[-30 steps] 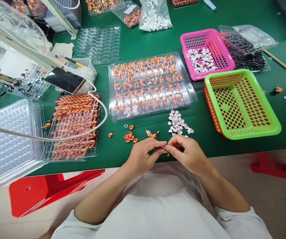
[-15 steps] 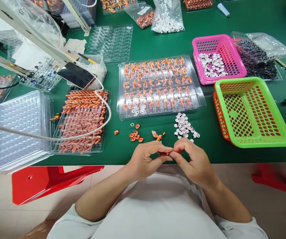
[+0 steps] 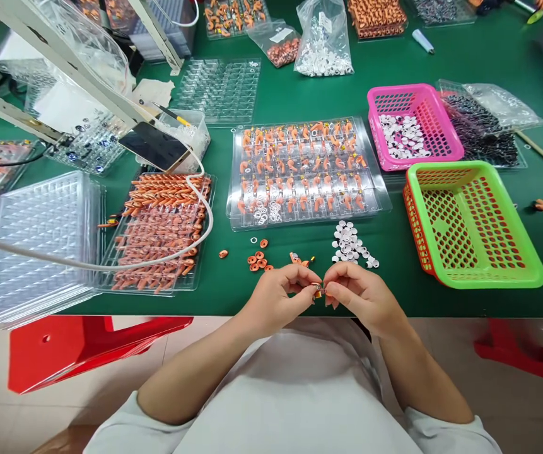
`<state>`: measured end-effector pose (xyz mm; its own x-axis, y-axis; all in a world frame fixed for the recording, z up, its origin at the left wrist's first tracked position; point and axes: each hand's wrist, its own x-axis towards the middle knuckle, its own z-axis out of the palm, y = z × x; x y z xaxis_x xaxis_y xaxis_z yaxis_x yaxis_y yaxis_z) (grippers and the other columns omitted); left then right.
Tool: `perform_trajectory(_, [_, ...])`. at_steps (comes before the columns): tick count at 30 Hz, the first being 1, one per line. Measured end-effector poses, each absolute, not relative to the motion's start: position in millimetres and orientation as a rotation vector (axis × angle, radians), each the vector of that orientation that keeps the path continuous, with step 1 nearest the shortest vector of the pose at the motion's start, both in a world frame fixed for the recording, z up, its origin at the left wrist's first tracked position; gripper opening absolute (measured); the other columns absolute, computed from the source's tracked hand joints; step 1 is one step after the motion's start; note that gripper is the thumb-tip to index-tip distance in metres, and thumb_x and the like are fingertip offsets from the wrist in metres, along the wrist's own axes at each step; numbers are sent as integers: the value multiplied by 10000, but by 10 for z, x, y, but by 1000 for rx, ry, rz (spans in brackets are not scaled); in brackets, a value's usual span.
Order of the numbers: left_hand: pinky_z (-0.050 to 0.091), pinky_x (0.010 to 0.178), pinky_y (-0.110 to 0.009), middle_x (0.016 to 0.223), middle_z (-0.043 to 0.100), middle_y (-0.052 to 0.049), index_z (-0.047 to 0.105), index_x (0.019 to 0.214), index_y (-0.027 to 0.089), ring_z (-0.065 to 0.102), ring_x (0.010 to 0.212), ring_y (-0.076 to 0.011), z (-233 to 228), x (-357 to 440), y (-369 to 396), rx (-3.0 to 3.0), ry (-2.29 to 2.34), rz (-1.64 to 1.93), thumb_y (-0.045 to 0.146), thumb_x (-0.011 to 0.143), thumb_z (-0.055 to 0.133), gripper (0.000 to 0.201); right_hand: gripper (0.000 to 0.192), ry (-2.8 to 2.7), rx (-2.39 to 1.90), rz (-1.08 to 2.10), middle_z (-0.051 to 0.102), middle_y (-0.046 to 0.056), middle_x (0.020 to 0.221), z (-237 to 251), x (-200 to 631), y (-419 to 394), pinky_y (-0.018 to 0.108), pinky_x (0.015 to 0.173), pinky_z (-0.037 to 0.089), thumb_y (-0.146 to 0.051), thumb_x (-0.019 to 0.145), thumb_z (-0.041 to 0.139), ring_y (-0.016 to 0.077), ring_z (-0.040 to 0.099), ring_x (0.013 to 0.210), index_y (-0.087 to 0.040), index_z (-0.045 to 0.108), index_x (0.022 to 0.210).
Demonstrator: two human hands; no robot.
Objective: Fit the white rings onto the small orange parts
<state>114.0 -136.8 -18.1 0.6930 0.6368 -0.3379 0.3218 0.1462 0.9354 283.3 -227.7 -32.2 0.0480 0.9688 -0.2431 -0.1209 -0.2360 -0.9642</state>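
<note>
My left hand (image 3: 283, 297) is closed in a pinch on a small part with a gold-yellow end (image 3: 318, 292). From the other side, the thumb and fingertips of my right hand (image 3: 366, 296) press together at the same spot; what exactly they grip is too small to make out. Just beyond my left fingers lie orange curved pieces (image 3: 296, 258), partly covered by the hand. A few orange oval caps (image 3: 258, 259) are to their left. Loose white round discs (image 3: 347, 243) form a pile behind my right hand.
Behind my hands stands a clear tray of orange pieces (image 3: 299, 170). On the right are a pink basket (image 3: 451, 135) with white discs and a green basket (image 3: 512, 277). A cable (image 3: 212, 217) arches over the left tray of orange parts (image 3: 152, 252).
My fingertips have drawn slightly apart, and a gold-yellow bit of the held part now shows between them. The view has tilted up a little.
</note>
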Motion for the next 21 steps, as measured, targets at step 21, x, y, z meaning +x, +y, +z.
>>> perform_trajectory(21, [479, 522, -174, 682, 715, 0, 691, 812, 155, 630, 552, -106, -315, 1258, -1429, 1896, 854, 289, 121, 781, 551, 147, 91, -1027, -1463, 1256, 607, 2, 777, -415, 2843, -2340, 246, 609, 523, -292, 912, 594, 140, 623, 692, -201, 591, 910])
